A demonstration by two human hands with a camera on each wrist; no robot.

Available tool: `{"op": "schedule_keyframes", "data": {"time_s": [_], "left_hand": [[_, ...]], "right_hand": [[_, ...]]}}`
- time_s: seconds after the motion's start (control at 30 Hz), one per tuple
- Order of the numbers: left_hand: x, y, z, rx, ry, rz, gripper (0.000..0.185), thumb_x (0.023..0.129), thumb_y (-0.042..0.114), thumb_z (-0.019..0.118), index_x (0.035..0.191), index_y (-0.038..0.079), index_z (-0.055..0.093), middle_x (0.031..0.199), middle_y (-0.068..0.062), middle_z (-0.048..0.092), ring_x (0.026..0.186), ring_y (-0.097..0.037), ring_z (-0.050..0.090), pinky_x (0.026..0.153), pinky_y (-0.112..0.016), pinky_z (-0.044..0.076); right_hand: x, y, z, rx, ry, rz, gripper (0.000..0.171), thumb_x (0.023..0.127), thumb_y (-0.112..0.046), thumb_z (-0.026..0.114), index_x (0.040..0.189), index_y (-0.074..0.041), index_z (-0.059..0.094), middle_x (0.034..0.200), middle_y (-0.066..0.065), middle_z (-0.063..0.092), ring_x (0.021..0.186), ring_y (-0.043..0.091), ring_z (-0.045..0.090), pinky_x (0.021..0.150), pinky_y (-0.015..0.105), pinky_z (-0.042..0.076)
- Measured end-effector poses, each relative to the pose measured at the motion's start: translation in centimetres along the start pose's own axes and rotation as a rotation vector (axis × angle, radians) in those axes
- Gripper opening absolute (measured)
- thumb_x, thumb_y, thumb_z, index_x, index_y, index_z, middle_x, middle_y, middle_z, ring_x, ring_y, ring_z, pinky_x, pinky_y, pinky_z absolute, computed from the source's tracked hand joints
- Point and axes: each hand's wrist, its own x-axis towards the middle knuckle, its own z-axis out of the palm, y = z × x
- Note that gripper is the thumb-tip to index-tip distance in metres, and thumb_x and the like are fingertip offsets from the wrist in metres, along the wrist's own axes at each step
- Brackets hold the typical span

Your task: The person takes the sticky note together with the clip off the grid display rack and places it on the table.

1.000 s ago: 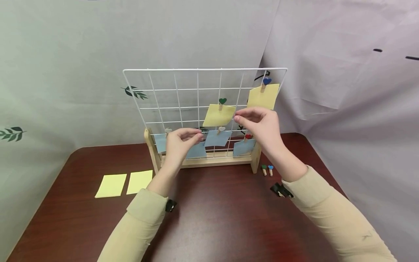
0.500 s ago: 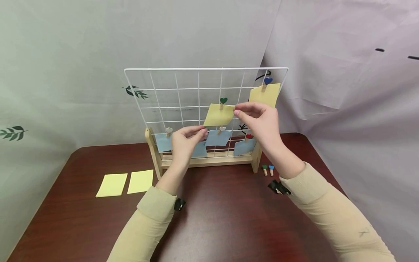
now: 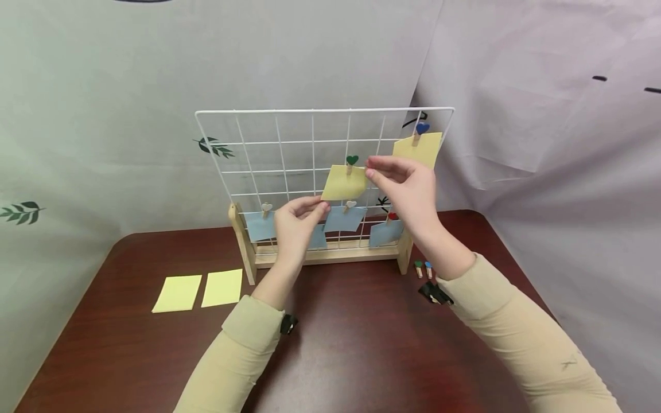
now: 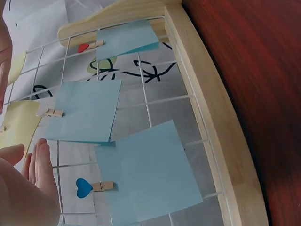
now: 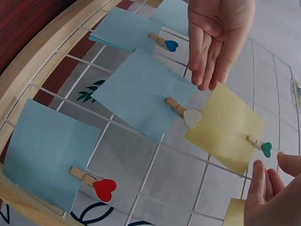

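Now yellow note (image 3: 343, 182) hangs mid wire grid (image 3: 279, 155) by green-heart clip (image 3: 351, 162). L hand (image 3: 295, 225) fingers relaxed at lower-L corner, R hand (image 3: 408, 186) pinching upper-R corner. Paper light, floppy, tears easily; grip edges.

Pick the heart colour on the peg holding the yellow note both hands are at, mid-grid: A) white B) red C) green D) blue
C: the yellow note hangs on the wire grid from a green-heart peg, with the left hand at its lower left corner and the right hand at its upper right corner; the right wrist view shows the same green heart.
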Motion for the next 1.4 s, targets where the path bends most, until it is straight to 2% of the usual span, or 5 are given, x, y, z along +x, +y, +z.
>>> {"op": "schedule_keyframes", "data": {"time_s": [0.37, 0.67, 0.83, 1.13, 1.4], "left_hand": [[0.6, 0.6, -0.9, 0.191, -0.039, 0.088, 0.012, 0.093, -0.002, 0.077, 0.100, -0.012, 0.078, 0.094, -0.030, 0.079, 0.067, 0.000, 0.074, 0.067, -0.021, 0.065], [0.6, 1.3, -1.3, 0.417, -0.051, 0.190, 0.013, 0.094, 0.009, 0.080, 0.099, -0.003, 0.082, 0.089, -0.021, 0.081, 0.076, -0.033, 0.079, 0.062, -0.011, 0.056], [0.8, 1.4, -1.3, 0.481, -0.042, 0.213, 0.012, 0.094, 0.012, 0.081, 0.097, 0.000, 0.084, 0.088, -0.017, 0.082, 0.069, -0.016, 0.075, 0.062, -0.010, 0.051], [1.1, 1.7, -1.1, 0.509, -0.063, 0.235, 0.012, 0.094, 0.012, 0.082, 0.099, 0.001, 0.084, 0.088, -0.015, 0.082, 0.066, 0.000, 0.066, 0.058, -0.011, 0.049], [1.3, 2.1, -0.9, 0.537, -0.075, 0.257, 0.011, 0.093, 0.011, 0.081, 0.099, 0.001, 0.084, 0.089, -0.015, 0.082, 0.070, -0.016, 0.075, 0.058, -0.011, 0.049]], "right_hand": [[0.4, -0.7, 1.2, 0.010, 0.000, -0.004, 0.028, 0.095, -0.001, 0.078, 0.123, 0.005, 0.076, 0.123, 0.023, 0.077, 0.096, -0.006, 0.074, 0.092, 0.017, 0.061], [0.8, -1.0, 2.1, -0.029, -0.001, 0.000, 0.027, 0.096, -0.002, 0.078, 0.122, 0.003, 0.077, 0.122, 0.020, 0.078, 0.110, 0.019, 0.079, 0.094, 0.021, 0.062], [1.0, -1.2, 2.4, -0.063, -0.013, -0.015, 0.027, 0.095, 0.001, 0.077, 0.122, 0.003, 0.077, 0.121, 0.020, 0.079, 0.108, 0.026, 0.079, 0.091, 0.020, 0.062], [1.2, -1.0, 2.8, -0.072, -0.003, -0.046, 0.024, 0.094, 0.003, 0.078, 0.117, 0.004, 0.079, 0.112, 0.023, 0.080, 0.090, 0.007, 0.078, 0.084, 0.016, 0.062], [1.4, -0.6, 2.9, -0.129, 0.047, -0.111, 0.018, 0.093, -0.002, 0.080, 0.112, 0.000, 0.082, 0.103, 0.019, 0.082, 0.084, 0.006, 0.077, 0.079, 0.014, 0.059]]}}
